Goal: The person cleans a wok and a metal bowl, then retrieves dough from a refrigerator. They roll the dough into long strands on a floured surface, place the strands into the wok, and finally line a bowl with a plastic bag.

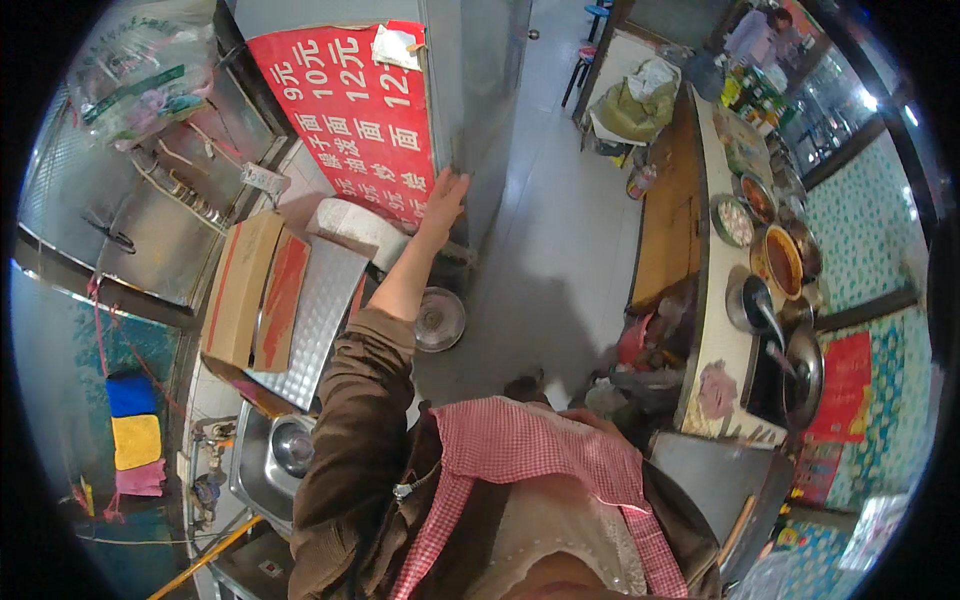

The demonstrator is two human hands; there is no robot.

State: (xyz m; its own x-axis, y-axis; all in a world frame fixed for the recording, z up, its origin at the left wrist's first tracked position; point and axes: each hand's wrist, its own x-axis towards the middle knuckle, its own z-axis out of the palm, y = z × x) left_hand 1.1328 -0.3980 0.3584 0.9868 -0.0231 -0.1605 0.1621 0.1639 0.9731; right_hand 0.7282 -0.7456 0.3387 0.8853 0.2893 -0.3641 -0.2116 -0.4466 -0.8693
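My left arm, in a brown sleeve pushed up the forearm, stretches forward. My left hand [446, 202] is at the edge of a tall grey cabinet or door panel [482, 130], its fingers extended and holding nothing I can see. Whether the fingertips touch the panel I cannot tell. Beside the hand hangs a red printed price sheet [345, 120] with a small white paper at its top corner. A white rounded container [355, 228] sits just below the sheet. My right hand does not show; a red checked apron [540, 440] covers my front.
On the left stand a cardboard box [238, 290], a metal sink [262, 460] and hanging cloths [136, 445]. A round lid-like thing [439, 318] is on the floor. At right runs a counter [705, 300] with several bowls and a wok [803, 375]. Another person [757, 38] is far right.
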